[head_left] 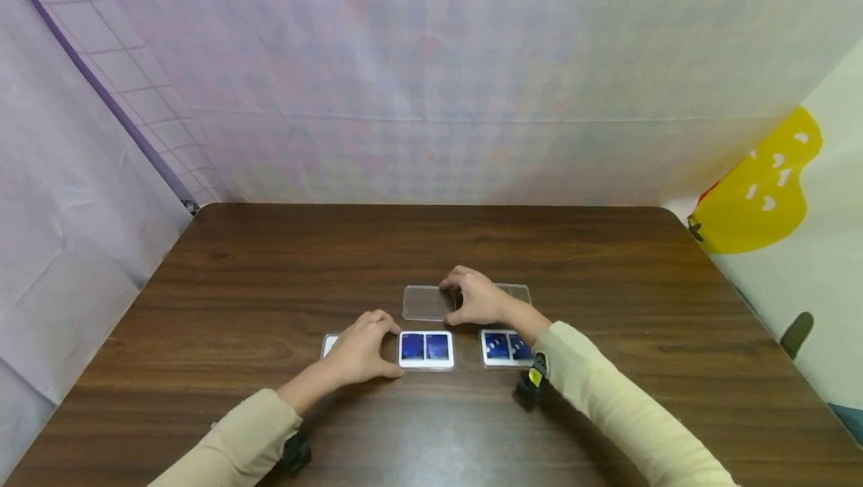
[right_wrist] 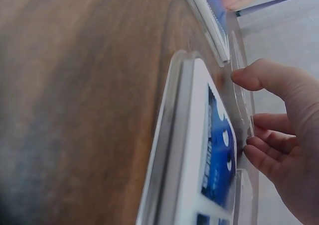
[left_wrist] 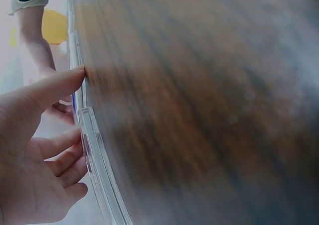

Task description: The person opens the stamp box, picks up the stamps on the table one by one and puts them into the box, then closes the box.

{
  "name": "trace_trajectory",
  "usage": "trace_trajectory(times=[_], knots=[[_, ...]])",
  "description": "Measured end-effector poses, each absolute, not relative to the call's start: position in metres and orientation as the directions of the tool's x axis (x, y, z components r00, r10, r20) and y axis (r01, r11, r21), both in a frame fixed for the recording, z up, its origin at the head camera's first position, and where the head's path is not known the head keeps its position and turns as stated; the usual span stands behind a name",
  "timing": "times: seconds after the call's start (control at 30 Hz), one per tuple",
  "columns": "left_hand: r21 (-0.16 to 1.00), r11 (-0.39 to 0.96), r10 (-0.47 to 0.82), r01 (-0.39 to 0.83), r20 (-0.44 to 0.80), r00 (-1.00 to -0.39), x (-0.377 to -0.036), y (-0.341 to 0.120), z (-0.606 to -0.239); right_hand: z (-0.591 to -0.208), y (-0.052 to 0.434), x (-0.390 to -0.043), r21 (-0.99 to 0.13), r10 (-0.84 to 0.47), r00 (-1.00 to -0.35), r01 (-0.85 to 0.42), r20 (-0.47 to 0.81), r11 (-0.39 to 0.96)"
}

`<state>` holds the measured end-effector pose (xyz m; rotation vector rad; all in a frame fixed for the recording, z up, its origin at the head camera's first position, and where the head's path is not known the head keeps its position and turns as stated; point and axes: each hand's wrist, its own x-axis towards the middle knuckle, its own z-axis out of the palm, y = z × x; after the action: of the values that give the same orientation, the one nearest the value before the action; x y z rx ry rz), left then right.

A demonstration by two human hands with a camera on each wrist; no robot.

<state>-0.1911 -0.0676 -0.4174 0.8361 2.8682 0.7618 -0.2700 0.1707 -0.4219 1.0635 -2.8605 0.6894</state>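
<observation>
Three flat cases with clear edges lie in a row on the table. My left hand (head_left: 360, 348) sits over the left case (head_left: 328, 345), hiding most of it. Its thumb and forefinger hold the left corners of the middle case (head_left: 426, 351), whose white face carries two dark blue panels. The right case (head_left: 497, 348) shows moon shapes on blue and lies partly under my right forearm. Behind the row, my right hand (head_left: 477, 298) grips the right end of a clear plastic lid (head_left: 423, 303) between thumb and fingers.
Another clear lid (head_left: 518, 292) lies behind the right hand, partly covered by it. The brown wooden table (head_left: 270, 262) runs back to a pale curtain (head_left: 431, 97). A yellow decoration (head_left: 755, 195) is on the wall at right.
</observation>
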Motion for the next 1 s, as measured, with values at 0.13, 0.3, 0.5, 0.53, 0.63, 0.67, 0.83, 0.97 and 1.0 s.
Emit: trace_trajectory(times=[0.13,0.3,0.5,0.53,0.63,0.67,0.83,0.97,1.0], knots=[[0.476,0.735,0.512,0.484,0.079,-0.855,-0.19,-0.068,-0.417,-0.419,0.174,-0.264,-0.413,-0.61,-0.772,-0.622,0.179,0.666],[0.481,0.728,0.513,0.488,0.089,-0.854,-0.19,-0.067,-0.418,-0.411,0.177,-0.25,-0.449,-0.609,-0.775,-0.611,0.17,0.652],[0.486,0.725,0.514,0.487,0.089,-0.853,-0.189,-0.067,-0.418,-0.404,0.175,-0.23,-0.453,-0.622,-0.766,-0.619,0.165,0.642],[0.487,0.725,0.513,0.486,0.088,-0.854,-0.189,-0.067,-0.418,-0.404,0.175,-0.227,-0.45,-0.625,-0.763,-0.622,0.167,0.64],[0.485,0.726,0.513,0.487,0.09,-0.854,-0.189,-0.067,-0.418,-0.404,0.174,-0.221,-0.45,-0.638,-0.75,-0.637,0.174,0.626],[0.484,0.726,0.513,0.489,0.093,-0.853,-0.189,-0.067,-0.418,-0.405,0.173,-0.219,-0.449,-0.641,-0.747,-0.64,0.176,0.623],[0.48,0.724,0.516,0.495,0.099,-0.851,-0.189,-0.068,-0.419,-0.409,0.169,-0.21,-0.454,-0.649,-0.739,-0.647,0.179,0.612],[0.483,0.72,0.518,0.498,0.102,-0.849,-0.189,-0.068,-0.42,-0.413,0.167,-0.204,-0.456,-0.652,-0.735,-0.653,0.188,0.604],[0.485,0.719,0.518,0.498,0.104,-0.849,-0.189,-0.069,-0.42,-0.413,0.167,-0.203,-0.455,-0.651,-0.735,-0.654,0.191,0.605]])
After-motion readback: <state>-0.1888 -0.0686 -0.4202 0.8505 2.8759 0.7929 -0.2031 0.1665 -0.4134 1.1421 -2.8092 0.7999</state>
